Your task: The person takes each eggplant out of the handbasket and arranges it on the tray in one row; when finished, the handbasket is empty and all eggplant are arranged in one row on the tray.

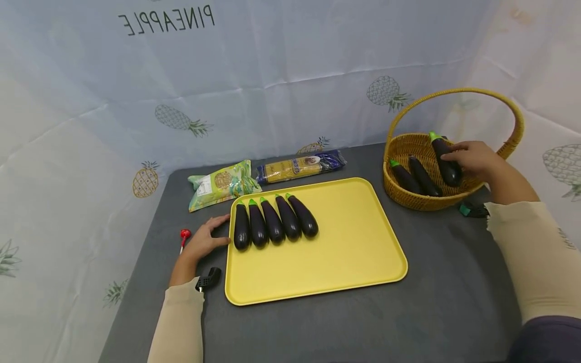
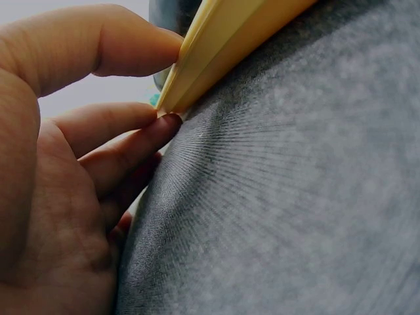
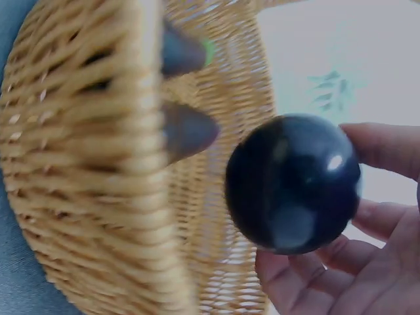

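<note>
My right hand grips a dark purple eggplant with a green cap, held over the wicker basket. From the right wrist camera, the rounded end of this eggplant faces me, thumb and fingers around it. Two more eggplants lie inside the basket. At the tray's left edge, my left hand touches the rim of the yellow tray with extended thumb and fingers; the left wrist view shows the fingertips against that rim. Several eggplants lie side by side on the tray's left half, caps away from me.
Behind the tray lie a green snack bag and a yellow-and-blue pasta packet. A red lollipop is left of my left hand. The basket's tall handle arches above it. A pineapple-print cloth hangs behind the grey table.
</note>
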Motion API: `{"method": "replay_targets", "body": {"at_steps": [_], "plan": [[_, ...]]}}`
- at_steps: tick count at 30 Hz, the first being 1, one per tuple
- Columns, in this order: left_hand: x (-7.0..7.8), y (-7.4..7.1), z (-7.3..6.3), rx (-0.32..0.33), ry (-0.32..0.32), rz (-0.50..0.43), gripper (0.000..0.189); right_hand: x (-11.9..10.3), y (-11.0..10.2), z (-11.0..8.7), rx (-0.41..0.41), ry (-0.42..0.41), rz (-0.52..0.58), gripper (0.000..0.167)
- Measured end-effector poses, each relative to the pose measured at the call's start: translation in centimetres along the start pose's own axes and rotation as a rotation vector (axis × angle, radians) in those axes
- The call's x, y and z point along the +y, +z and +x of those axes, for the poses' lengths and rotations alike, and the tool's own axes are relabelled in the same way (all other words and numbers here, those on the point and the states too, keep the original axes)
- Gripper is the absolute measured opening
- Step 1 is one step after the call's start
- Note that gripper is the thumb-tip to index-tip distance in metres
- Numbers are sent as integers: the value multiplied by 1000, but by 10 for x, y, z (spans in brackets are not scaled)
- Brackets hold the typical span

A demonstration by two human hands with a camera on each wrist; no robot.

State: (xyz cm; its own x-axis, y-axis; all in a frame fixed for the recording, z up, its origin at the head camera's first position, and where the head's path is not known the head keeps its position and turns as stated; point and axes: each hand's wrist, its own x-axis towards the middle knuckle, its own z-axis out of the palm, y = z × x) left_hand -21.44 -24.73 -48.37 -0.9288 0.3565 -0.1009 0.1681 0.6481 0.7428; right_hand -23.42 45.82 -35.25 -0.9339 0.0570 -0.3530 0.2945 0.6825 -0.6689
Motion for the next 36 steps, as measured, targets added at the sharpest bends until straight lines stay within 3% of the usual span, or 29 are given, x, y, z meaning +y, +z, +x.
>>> {"method": "replay_targets", "body": {"at_steps": [8, 18, 29, 36], "plan": [[-1, -3, 2, -9, -5, 14, 76, -28, 11, -21, 81, -85, 23, 87], [1, -2, 2, -16, -12, 11, 76, -53, 52, -42, 7, -117, 53, 90], [-2, 0, 1, -5, -9, -6, 77, -83, 104, -36, -42, -198, 43, 80], [-2, 0, 1, -5, -25, 16, 77, -88, 142, -19, -122, -187, 72, 72]]}}
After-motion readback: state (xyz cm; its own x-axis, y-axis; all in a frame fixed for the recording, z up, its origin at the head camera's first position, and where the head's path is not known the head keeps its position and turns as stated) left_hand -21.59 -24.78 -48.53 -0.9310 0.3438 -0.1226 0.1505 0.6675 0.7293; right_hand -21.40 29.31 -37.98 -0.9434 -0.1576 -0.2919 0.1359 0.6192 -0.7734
